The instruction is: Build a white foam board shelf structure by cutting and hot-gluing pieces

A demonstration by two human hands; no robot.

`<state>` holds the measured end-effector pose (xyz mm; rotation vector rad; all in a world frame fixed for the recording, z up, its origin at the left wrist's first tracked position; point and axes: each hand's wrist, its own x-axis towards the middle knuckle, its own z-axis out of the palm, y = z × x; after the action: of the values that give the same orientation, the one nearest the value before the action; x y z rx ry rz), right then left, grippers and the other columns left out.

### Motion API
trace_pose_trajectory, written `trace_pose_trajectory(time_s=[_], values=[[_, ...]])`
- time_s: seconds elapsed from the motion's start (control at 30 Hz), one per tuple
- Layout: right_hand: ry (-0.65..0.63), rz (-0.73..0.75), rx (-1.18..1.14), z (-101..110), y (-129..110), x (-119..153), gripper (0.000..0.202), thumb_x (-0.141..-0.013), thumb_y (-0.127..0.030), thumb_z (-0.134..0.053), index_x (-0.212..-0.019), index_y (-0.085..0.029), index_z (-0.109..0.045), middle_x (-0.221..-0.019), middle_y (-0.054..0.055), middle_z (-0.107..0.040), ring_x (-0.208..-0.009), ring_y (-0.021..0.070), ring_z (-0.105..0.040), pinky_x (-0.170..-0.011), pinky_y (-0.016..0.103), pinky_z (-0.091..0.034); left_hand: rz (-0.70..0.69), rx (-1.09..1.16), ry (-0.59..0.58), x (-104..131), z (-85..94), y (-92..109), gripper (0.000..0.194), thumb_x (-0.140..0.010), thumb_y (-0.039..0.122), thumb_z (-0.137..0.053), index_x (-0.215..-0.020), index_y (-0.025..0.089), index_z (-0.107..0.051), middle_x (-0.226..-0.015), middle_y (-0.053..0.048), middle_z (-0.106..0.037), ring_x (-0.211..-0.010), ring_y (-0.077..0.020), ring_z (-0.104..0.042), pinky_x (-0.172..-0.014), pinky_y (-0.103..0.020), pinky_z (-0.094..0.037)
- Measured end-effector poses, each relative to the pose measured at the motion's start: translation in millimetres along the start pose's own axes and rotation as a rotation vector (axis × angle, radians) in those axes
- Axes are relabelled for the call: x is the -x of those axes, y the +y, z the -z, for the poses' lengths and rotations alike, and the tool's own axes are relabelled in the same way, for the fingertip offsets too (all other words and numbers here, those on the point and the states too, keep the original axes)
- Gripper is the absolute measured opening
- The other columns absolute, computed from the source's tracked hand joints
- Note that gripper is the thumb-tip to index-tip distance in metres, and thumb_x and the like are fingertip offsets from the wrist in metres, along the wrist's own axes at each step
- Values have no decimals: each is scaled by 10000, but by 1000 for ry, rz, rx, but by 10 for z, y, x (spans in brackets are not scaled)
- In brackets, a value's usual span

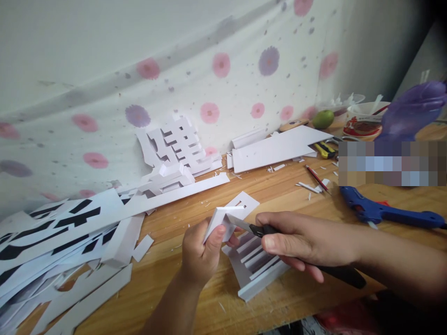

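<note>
Head view: on my remote feed, the left hand [200, 249] pinches a small folded white piece [219, 222] between thumb and fingers, above the wooden table [164, 284]. The right hand [310, 242] is wrapped round the black handle of a knife [240, 225], blade tip at the piece's fold; I can't tell whether it cuts in. Beneath the hands I see a slotted white panel [261, 282]. Farther out lie black-marked sheets [109, 204] leftward, a pencil [316, 178] and a blue glue gun [363, 211] rightward.

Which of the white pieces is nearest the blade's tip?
The small folded piece in the left hand, its bend right at the blade; the slatted piece lies below, on the table.
</note>
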<state>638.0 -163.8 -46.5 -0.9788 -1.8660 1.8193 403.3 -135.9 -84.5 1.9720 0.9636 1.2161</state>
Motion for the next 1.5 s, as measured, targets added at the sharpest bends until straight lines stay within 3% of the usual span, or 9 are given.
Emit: trace_pose_trajectory(time_s=[0.4, 0.73, 0.83, 0.93, 1.03, 1.2, 1.33, 1.4, 1.5], values=[[8, 5, 45, 61, -6, 83, 606, -908, -664, -424, -1314, -227, -530, -587, -75, -401, -394, 34, -441, -375, 106, -356, 34, 68, 56, -4, -24, 67, 347, -893, 460, -565, -777, 185, -744, -642, -55, -711, -551, -192, -644, -551, -297, -507], [9, -7, 83, 74, -27, 142, 555, -928, -628, -425, -1293, -220, -519, -600, -79, -389, -408, 38, -433, -393, 120, -376, 51, 141, 55, 51, -53, 13, 344, -909, 442, -551, -816, 163, -730, -678, -72, -724, -587, -194, -656, -605, -312, -525], [134, -72, 125, 164, 139, 98, 622, -884, -704, -416, -1180, -167, -520, -610, -61, -453, -398, 70, -474, -363, 154, -362, -12, 314, 163, 22, -27, -21, 329, -896, 446, -570, -829, 153, -706, -709, -82, -733, -575, -200, -662, -562, -321, -537], [379, -189, 262, 369, 403, -17, 539, -915, -674, -360, -1018, -161, -489, -585, -49, -478, -365, 97, -480, -346, 191, -346, -35, 431, 216, -30, 11, -26, 336, -898, 445, -565, -834, 132, -672, -705, -94, -731, -518, -188, -646, -484, -303, -526], [583, -300, 449, 588, 642, -187, 408, -968, -543, -330, -988, -167, -486, -606, -27, -513, -385, 123, -539, -381, 213, -354, 129, 471, 167, -83, 20, 8, 359, -892, 462, -569, -809, 116, -621, -660, -97, -714, -452, -156, -610, -445, -270, -503], [695, -396, 642, 748, 793, -375, 330, -914, -437, -482, -1014, -136, -571, -615, 63, -614, -544, 231, -639, -541, 307, -435, 310, 575, 48, -130, 25, 53, 348, -879, 479, -578, -867, 131, -559, -619, -60, -697, -383, -110, -563, -374, -187, -411], [854, -265, 787, 653, 603, -281, 293, -902, -366, -499, -1023, -123, -610, -1068, 209, -637, -1006, 329, -599, -845, 425, -429, 372, 593, -147, -99, 53, 50, 342, -884, 476, -575, -860, 137, -541, -603, -72, -700, -359, -92, -541, -351, -152, -344], [813, -139, 786, 493, 424, -199, 327, -948, -411, -420, -1032, -159, -611, -1112, 154, -629, -1007, 266, -592, -874, 377, -436, 387, 575, -272, -80, 64, 60, 348, -885, 480, -579, -852, 136, -540, -611, -85, -710, -360, -86, -546, -345, -137, -312], [524, 165, 491, 157, 175, -124, 441, -979, -528, -331, -976, -179, -600, -889, 60, -637, -785, 163, -602, -703, 266, -482, 401, 560, -409, -69, 62, 94, 360, -882, 490, -588, -861, 132, -561, -625, -87, -722, -358, -76, -548, -332, -119, -280]])
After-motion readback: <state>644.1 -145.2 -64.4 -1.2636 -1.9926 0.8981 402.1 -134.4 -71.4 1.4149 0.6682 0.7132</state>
